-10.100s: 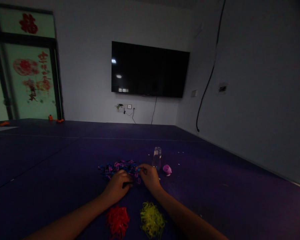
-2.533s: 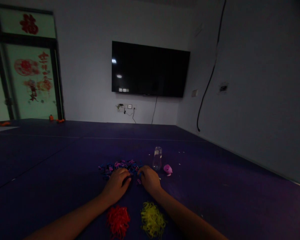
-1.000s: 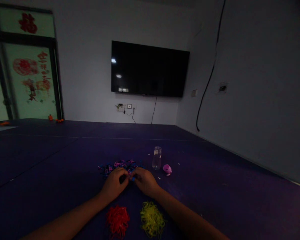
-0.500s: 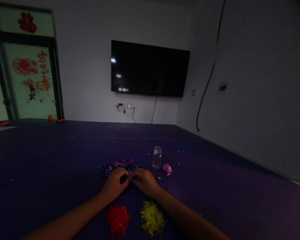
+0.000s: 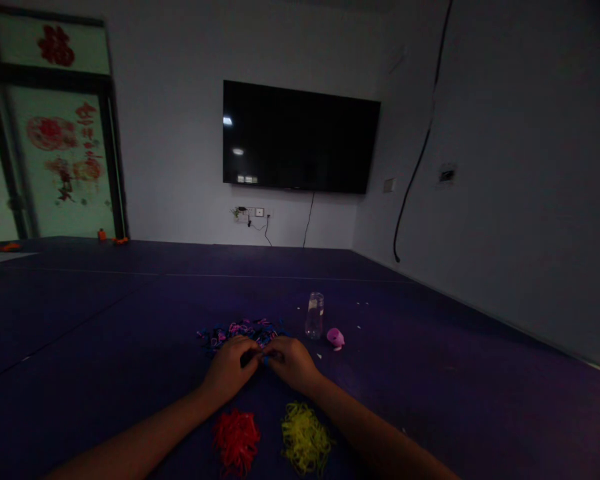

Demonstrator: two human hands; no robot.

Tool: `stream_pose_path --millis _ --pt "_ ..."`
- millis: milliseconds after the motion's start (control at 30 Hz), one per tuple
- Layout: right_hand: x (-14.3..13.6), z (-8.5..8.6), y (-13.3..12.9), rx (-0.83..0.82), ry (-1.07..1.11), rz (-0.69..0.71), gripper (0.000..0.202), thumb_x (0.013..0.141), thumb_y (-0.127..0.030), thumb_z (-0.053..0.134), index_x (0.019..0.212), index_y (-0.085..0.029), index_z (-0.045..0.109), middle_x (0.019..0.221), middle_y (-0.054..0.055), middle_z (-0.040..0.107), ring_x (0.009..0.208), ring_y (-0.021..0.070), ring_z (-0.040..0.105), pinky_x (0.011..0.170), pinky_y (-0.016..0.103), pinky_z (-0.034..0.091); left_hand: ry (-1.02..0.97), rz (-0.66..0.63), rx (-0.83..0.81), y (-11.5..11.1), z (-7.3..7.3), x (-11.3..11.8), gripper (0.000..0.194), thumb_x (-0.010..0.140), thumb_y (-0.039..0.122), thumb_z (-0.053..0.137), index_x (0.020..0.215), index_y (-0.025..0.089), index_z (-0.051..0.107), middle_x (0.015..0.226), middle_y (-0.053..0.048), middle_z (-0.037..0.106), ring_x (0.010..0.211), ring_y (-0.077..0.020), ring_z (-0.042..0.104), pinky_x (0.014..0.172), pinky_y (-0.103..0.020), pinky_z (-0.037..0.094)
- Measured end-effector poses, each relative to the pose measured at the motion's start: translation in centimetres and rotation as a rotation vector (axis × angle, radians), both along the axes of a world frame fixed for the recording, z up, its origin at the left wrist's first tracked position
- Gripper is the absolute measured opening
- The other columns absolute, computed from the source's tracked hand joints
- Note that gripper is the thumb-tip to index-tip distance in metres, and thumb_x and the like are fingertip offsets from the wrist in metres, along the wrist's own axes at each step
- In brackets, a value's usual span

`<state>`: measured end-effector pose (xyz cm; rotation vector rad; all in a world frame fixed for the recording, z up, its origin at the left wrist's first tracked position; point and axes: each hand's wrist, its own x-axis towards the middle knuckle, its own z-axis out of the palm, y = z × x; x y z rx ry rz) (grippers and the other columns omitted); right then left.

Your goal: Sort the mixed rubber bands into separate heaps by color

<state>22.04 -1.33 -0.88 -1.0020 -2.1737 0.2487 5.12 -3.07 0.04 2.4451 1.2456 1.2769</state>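
Observation:
Both hands meet at the near edge of a mixed pile of blue, pink and dark bands (image 5: 247, 328). My left hand (image 5: 233, 363) has thumb and fingers pinched together; what lies between the tips is too small to name. Fingertips of my right hand (image 5: 291, 362) are closed too, with a small blue band (image 5: 265, 361) at them. Nearer to me, between the forearms, lie a heap of red bands (image 5: 237, 443) and a heap of yellow bands (image 5: 305, 439). A clear bottle (image 5: 315, 315) stands upright beyond my right hand, beside a pink cup-like piece (image 5: 335, 338).
The purple surface (image 5: 130, 320) carries small white scraps right of the bottle. Orange objects (image 5: 121, 241) and a pale sheet (image 5: 10, 257) lie at the far left. A television (image 5: 300, 137) hangs on the wall; a black cable (image 5: 414, 175) hangs at the right.
The hands stay in nearly the same place, with only slight movement at the fingertips. More of the blue band shows at my right fingertips.

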Motion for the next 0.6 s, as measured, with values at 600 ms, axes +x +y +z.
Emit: stream_pose_path --millis 600 --pt "-0.05 0.12 -0.24 0.037 0.004 0.019 0.028 0.069 -0.006 0.05 0.087 -0.022 0.065 0.084 0.001 0.066 0.074 0.0133 0.059 0.067 0.021 0.042 0.03 0.015 0.002 -0.05 0.2 -0.08 0.012 0.073 0.016 0.052 0.073 0.019 0.064 0.074 -0.003 0.065 0.076 -0.0197 0.06 0.07 -0.031 0.046"
